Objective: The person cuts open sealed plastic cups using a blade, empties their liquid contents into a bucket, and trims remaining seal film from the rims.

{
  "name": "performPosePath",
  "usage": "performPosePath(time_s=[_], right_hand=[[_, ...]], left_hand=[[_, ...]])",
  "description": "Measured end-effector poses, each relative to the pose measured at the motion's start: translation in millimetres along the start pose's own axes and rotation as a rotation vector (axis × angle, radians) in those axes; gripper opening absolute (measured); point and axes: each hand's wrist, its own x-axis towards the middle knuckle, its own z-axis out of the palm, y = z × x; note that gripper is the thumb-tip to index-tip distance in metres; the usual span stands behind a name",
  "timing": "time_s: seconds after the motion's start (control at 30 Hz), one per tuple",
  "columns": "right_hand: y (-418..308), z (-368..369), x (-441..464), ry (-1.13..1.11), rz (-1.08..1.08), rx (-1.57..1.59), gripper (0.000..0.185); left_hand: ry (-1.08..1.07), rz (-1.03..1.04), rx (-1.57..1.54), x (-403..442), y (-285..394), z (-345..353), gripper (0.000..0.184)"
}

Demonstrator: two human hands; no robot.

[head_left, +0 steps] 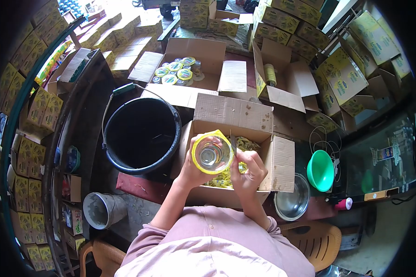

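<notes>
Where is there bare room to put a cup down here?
The dark tabletop looks bare between the middle box and the right-hand open box. A narrow red strip shows bare below the black bucket. The middle box is crowded: yellow scraps inside, left hand and right hand above.

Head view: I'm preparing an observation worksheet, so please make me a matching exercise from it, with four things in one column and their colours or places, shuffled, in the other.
Things
1. Transparent cup
2. Large bucket
3. Plastic bowl
4. Lidded cups

Colours or places
A. Green
B. Inside the far open carton
C. Held in the person's left hand
D. Black

Right pairs: 1-C; 2-D; 3-A; 4-B
</notes>
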Motion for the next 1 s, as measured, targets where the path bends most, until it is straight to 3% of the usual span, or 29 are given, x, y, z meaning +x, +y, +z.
performPosePath(time_s=[0.33,0.43,0.73,0.83,1.0], right_hand=[[2.4,-3.3,4.5,-0.027,-0.006,-0.024,0.026],[3.8,-2.5,4.1,-0.019,-0.036,-0.068,0.028],[9.2,-2.9,5.0,-0.05,-0.028,-0.041,0.032],[10.5,-2.9,6.2,-0.062,-0.02,-0.034,0.031],[15.1,-2.6,6.4,-0.055,0.017,0.076,0.027]], left_hand=[[-0.111,-0.001,-0.02,1.0,-4.3,-5.3,0.067],[-0.067,-0.103,-0.175,-3.6,-8.2,-0.9,0.065],[-0.165,-0.076,-0.129,-1.1,-9.0,-6.3,0.061],[-0.17,-0.19,-0.241,-1.9,-4.5,-6.1,0.062],[-0.24,-0.192,-0.349,2.9,0.2,-7.2,0.065]])
